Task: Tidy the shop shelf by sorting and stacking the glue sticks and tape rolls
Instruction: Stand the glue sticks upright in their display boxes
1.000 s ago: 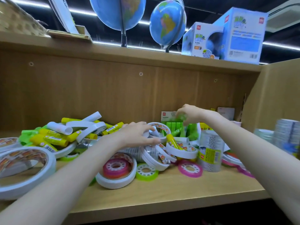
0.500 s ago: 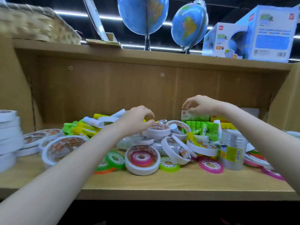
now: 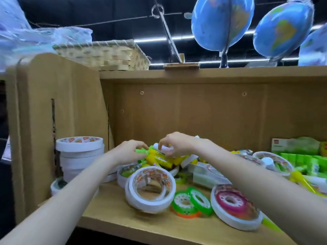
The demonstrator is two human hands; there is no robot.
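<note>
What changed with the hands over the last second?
Both hands left the tape rolls and moved left to the glue stick pile. The left hand now grips a green-and-yellow stick; the right hand pinches a white-capped stick. The white tape stack at the left wall stayed put.

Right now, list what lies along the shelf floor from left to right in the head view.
White tape stack → tilted white roll → green rolls → flat roll with pink core.

Two bare forearms, no sleeves, left hand [image 3: 130, 152], right hand [image 3: 177, 144]
</note>
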